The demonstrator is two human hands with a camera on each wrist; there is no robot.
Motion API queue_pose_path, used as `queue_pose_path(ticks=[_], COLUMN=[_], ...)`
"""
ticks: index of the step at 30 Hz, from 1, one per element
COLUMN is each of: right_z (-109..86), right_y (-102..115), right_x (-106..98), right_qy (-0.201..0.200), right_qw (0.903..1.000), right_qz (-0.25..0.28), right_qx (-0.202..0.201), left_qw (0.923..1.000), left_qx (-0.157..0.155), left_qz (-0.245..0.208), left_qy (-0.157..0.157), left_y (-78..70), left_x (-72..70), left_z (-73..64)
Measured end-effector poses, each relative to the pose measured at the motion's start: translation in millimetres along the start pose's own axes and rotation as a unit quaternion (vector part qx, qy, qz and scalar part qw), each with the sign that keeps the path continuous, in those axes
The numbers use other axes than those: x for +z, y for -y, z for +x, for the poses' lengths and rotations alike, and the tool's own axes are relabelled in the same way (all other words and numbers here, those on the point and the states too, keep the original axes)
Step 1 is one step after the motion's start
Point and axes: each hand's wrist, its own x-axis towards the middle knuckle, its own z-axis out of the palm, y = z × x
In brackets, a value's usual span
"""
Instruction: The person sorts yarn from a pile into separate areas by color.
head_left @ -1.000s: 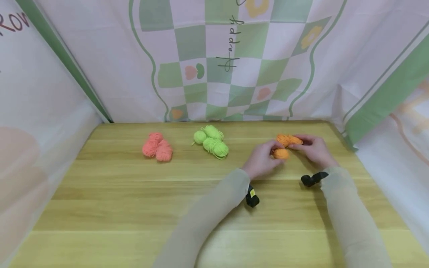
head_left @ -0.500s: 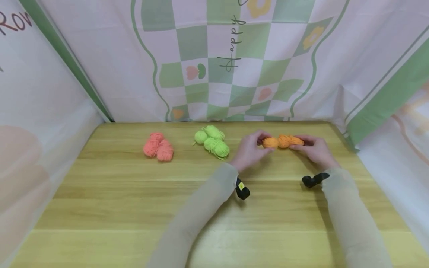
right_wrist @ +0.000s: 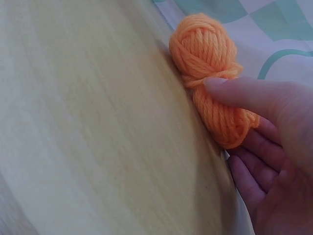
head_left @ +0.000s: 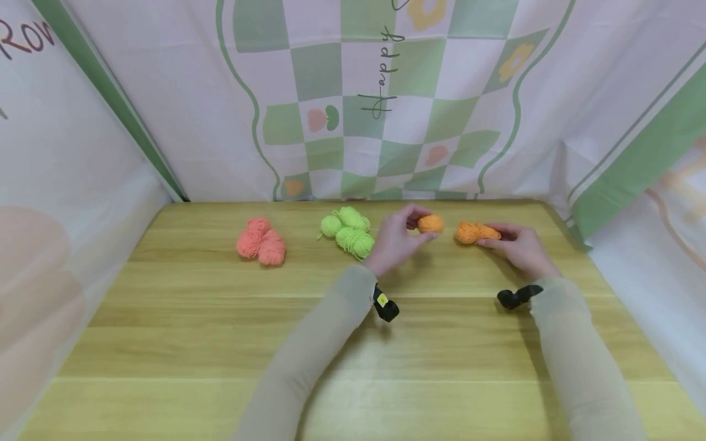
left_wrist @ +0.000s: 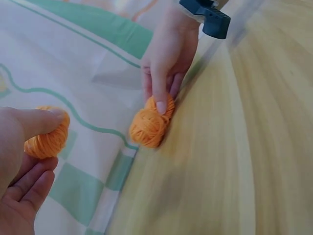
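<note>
In the head view my left hand point(head_left: 393, 241) pinches a small orange yarn ball point(head_left: 431, 224) between thumb and fingers, seemingly raised off the table. The left wrist view shows the thumb lying across this orange ball point(left_wrist: 47, 139). To the right, my right hand point(head_left: 521, 250) pinches an elongated orange yarn ball point(right_wrist: 222, 117) low at the table. A rounder orange yarn ball point(right_wrist: 203, 46) sits against its far end; whether the two are joined, I cannot tell. A gap separates them from the ball in my left hand.
Several light-green yarn balls point(head_left: 353, 240) lie clustered just left of my left hand. Farther left sits a cluster of coral-pink yarn balls point(head_left: 269, 247). A printed curtain point(head_left: 361, 153) hangs behind the wooden table point(head_left: 419, 380).
My left hand has carried its orange ball leftward and toward the back, away from the other orange yarn. My right hand has stayed in place, still pinching its ball.
</note>
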Motion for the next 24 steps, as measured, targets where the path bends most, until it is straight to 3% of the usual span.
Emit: queue_pose_path(ticks=[14,24], right_z=[1.7,1.5], right_y=[-4,-5], right_x=[0,0], right_qy=[-0.008,-0.006], right_qw=[0.9999,0.9999], right_qz=[0.009,0.011], right_qx=[-0.004,-0.007], left_qw=[0.9995,0.9985], left_qx=[0.022,0.011], left_qz=[0.009,0.028], left_qy=[-0.021,-0.046], left_y=[9.7,23.4], left_x=[-32.7,-80.1], left_z=[-9.6,-28.6])
